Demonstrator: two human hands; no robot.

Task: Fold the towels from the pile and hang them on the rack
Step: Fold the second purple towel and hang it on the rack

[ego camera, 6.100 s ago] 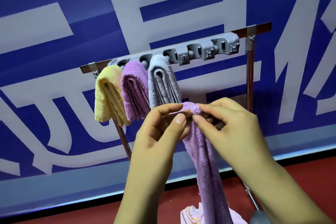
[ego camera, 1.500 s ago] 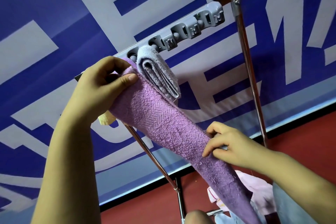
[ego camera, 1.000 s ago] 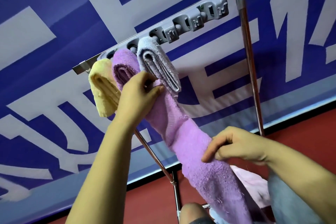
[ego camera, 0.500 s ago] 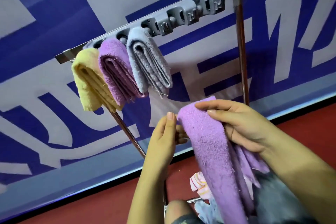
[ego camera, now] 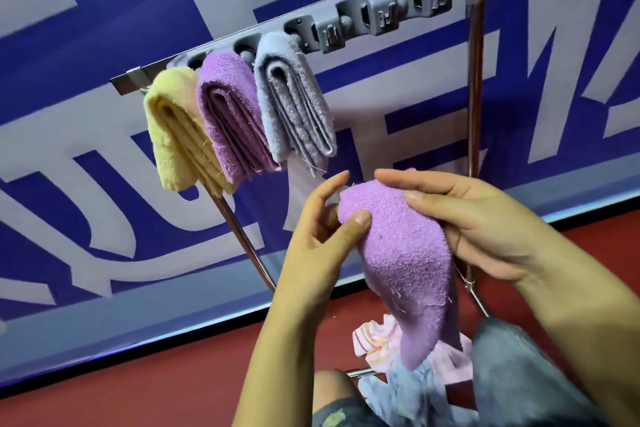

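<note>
A light purple towel (ego camera: pixel 405 253) is folded over lengthwise and hangs down from both my hands, in front of the rack and below its bar. My left hand (ego camera: pixel 322 229) pinches its top left edge with the thumb on the cloth. My right hand (ego camera: pixel 464 218) grips the top fold from the right. On the metal rack (ego camera: pixel 472 87), a grey hook strip (ego camera: pixel 381 14) runs along the top bar. A yellow towel (ego camera: pixel 173 135), a purple towel (ego camera: pixel 232 118) and a grey towel (ego camera: pixel 294 100) hang folded at its left end.
The pile of loose towels (ego camera: pixel 377 343), pink, striped and pale blue, lies low on the rack's bottom rail. A blue and white banner (ego camera: pixel 104 10) fills the wall behind. The floor (ego camera: pixel 138 392) is red. My knee (ego camera: pixel 332 399) shows at the bottom.
Earlier my left hand held the towel's end up by the hanging towels, stretched out. It came down, and both hands now hold the doubled-over towel at its fold below the grey one.
</note>
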